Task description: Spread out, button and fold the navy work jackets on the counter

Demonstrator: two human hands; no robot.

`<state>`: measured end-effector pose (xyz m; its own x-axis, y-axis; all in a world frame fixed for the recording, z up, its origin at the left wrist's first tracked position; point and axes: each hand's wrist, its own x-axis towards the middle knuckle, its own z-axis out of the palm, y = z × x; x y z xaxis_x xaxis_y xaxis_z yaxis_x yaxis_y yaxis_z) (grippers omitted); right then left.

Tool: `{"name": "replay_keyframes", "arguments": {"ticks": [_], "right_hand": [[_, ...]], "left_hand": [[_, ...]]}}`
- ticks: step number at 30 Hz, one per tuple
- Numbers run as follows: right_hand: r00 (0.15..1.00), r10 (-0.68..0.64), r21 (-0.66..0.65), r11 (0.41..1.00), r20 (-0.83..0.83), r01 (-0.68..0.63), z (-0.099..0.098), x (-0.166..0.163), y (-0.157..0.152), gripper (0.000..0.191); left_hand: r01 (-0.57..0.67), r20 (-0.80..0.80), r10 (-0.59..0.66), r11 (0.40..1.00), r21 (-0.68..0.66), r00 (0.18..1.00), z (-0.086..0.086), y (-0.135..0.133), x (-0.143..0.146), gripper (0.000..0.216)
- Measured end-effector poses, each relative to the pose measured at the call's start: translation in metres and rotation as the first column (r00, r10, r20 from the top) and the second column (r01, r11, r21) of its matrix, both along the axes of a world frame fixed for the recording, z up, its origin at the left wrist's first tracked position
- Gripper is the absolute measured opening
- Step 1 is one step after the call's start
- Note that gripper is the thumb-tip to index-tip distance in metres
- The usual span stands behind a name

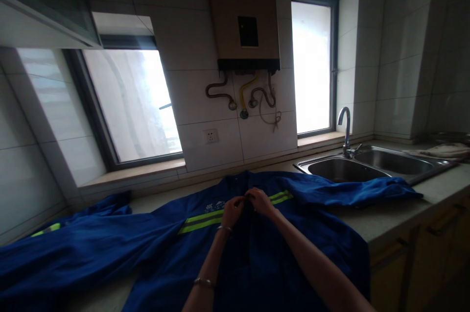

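A blue work jacket (pixel 165 238) with yellow-green reflective stripes lies spread face up on the counter, its sleeves out to both sides. At the upper chest, on the front opening, my left hand (pixel 234 208) and my right hand (pixel 260 200) meet. Both hands have their fingers closed in a pinch on the jacket's front edges, just below the collar (pixel 237 182). Whatever small fastening sits between the fingertips is hidden. Two bracelets circle my left wrist and forearm.
A double steel sink (pixel 338 169) with a tap (pixel 345 131) is set into the counter (pixel 389 214) at right; one sleeve reaches its front rim. More blue cloth (pixel 110 206) lies at far left. A water heater (pixel 244 13) with pipes hangs on the wall between two windows.
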<state>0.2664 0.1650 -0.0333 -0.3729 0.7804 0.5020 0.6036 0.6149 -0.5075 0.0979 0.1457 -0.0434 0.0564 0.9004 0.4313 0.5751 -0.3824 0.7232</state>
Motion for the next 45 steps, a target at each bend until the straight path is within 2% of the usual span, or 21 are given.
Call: {"name": "replay_keyframes", "arguments": {"ticks": [4,7,9,11,13,15,17,20,25,28,33,37,41,45], "right_hand": [[0.999,0.045,-0.067,0.997,-0.026,-0.047,0.003,0.013,0.006,0.032],[1.000,0.000,-0.075,0.997,-0.026,-0.002,0.010,0.017,-0.004,0.042],[0.999,-0.036,-0.041,0.999,-0.004,0.036,0.015,0.014,-0.022,0.043],[0.999,-0.006,0.003,1.000,0.041,0.006,0.018,0.010,-0.047,0.032],[0.988,0.108,0.000,0.994,0.110,-0.108,0.019,0.007,-0.076,0.022],[0.954,0.228,-0.045,0.974,0.193,-0.224,0.018,0.006,-0.105,0.020],[0.917,0.292,-0.069,0.956,0.274,-0.284,0.015,0.010,-0.128,0.023],[0.898,0.249,-0.025,0.966,0.362,-0.258,0.014,0.022,-0.147,0.024],[0.939,0.012,-0.033,0.999,0.344,-0.001,0.011,0.035,-0.142,0.019],[0.938,-0.014,-0.023,0.999,0.346,0.024,0.005,0.032,-0.135,0.016],[0.912,-0.017,0.056,0.998,0.410,-0.006,-0.004,0.023,-0.129,0.017],[0.880,-0.021,0.170,0.983,0.474,-0.067,-0.008,0.021,-0.123,0.017],[0.845,-0.032,0.283,0.948,0.534,-0.143,-0.010,0.020,-0.116,0.018],[0.849,-0.055,0.344,0.926,0.525,-0.153,-0.012,0.020,-0.111,0.018]], "left_hand": [[0.023,-0.055,-0.030,0.993,-0.118,0.998,0.000,-0.006,-0.011,0.027],[0.061,-0.078,-0.078,0.977,-0.205,0.994,0.004,-0.015,-0.014,0.034],[0.102,-0.084,-0.125,0.967,-0.235,0.989,0.008,-0.025,-0.013,0.038],[0.158,-0.090,-0.183,0.959,-0.237,0.979,0.012,-0.035,-0.013,0.033],[0.218,-0.100,-0.246,0.948,-0.231,0.964,0.015,-0.045,-0.013,0.021],[0.258,-0.118,-0.290,0.938,-0.231,0.950,0.016,-0.053,-0.014,0.014],[0.254,-0.143,-0.291,0.939,-0.231,0.946,0.014,-0.058,-0.013,0.013],[0.161,-0.189,-0.202,0.965,-0.209,0.961,0.007,-0.062,-0.005,0.011],[-0.064,-0.235,0.031,0.989,-0.134,0.971,-0.004,-0.070,0.012,0.012],[-0.138,-0.230,0.106,0.982,-0.128,0.967,-0.006,-0.076,0.019,0.017],[-0.088,-0.168,0.054,0.975,-0.204,0.984,-0.003,-0.084,0.023,0.017],[-0.033,-0.050,0.021,0.969,-0.246,0.999,0.000,-0.087,0.019,0.015],[0.012,0.102,0.021,0.951,-0.310,0.995,-0.003,-0.084,0.012,0.024],[0.053,0.224,0.031,0.931,-0.360,0.974,-0.008,-0.079,0.007,0.036]]}}
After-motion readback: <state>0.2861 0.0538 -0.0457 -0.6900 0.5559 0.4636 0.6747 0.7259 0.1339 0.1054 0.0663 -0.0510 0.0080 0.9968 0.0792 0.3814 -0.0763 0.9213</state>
